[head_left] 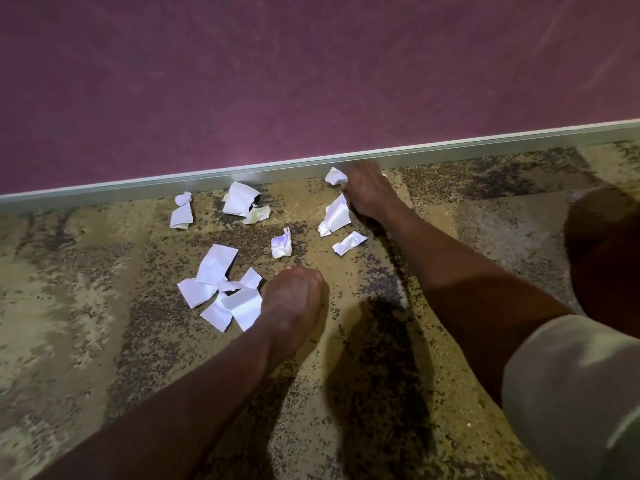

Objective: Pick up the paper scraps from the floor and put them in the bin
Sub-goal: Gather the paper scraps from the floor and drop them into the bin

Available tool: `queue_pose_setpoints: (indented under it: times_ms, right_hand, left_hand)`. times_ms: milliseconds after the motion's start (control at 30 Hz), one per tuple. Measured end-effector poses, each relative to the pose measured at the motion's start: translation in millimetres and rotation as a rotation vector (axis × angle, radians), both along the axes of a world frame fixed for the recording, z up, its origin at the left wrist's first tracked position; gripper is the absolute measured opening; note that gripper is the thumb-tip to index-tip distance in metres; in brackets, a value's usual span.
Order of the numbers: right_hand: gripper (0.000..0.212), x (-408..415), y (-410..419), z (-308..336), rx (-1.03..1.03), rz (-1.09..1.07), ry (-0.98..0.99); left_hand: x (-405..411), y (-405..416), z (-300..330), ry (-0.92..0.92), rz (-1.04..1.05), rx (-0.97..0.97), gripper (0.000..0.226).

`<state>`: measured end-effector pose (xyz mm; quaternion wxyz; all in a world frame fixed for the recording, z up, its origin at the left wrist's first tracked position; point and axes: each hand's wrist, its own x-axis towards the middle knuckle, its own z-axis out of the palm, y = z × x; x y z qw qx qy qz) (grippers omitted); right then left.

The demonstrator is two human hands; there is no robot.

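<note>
While scraps are lying scattered on carpet (104,341) near skirting board (138,188), we are logging:
- Left hand (291,299): resting beside flat scrap cluster (221,292), fingers curled over its edge, seemingly gathering it.
- Right hand (367,195): reaching to wall, fingers pinching crumpled scrap (335,176).
- Loose items: folded scrap (335,216), small wad (281,242), twisted piece (349,242), torn pair (242,202), left pair (181,211).
- Bin: not showing.
- Handling, we are judging: featherlight, limp, tearable; pinching raised creases or edges, bunching flat sheets.
</note>
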<state>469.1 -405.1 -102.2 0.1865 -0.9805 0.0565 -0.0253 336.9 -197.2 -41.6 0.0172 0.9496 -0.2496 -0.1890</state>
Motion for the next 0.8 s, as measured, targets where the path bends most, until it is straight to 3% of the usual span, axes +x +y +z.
queue_pose_setpoints:
  times_ms: [133, 267, 367, 467, 633, 700, 800]
  right_hand:
    - [0.03, -9.2, 13.3, 18.1, 0.094, 0.004, -0.101]
    - [0.048, -38.0, 37.8, 12.6, -0.064, 0.326, 0.205]
    - [0.052, -53.0, 34.8, 8.3, -0.037, 0.354, 0.307]
    - [0.052, -74.8, 39.6, 5.2, -0.061, 0.335, 0.218]
    - [0.041, -118.6, 51.9, -20.6, -0.402, 0.378, -0.085]
    - [0.035, -117.2, 48.5, -21.5, -0.389, 0.349, -0.161]
    - [0.03, -107.0, 44.3, -14.1, -0.286, 0.284, -0.114]
  left_hand:
    - [-0.7, -0.3, 2.2, -0.002, -0.008, -0.021, 0.016]
    - [-2.4, -2.9, 5.2, -0.003, 0.003, -0.021, 0.016]
    - [-1.7, -3.8, 5.3, -0.016, -0.016, 0.032, 0.02]
    - [-0.6, -4.0, 1.6, -0.063, -0.057, 0.088, 0.019]
    - [-0.4, -3.6, -6.2, -0.144, -0.12, 0.129, 0.022]
    - [-0.4, -2.3, -7.1, -0.128, -0.123, 0.127, 0.021]
    - [1.9, 1.1, -6.9, -0.074, -0.069, 0.123, 0.027]
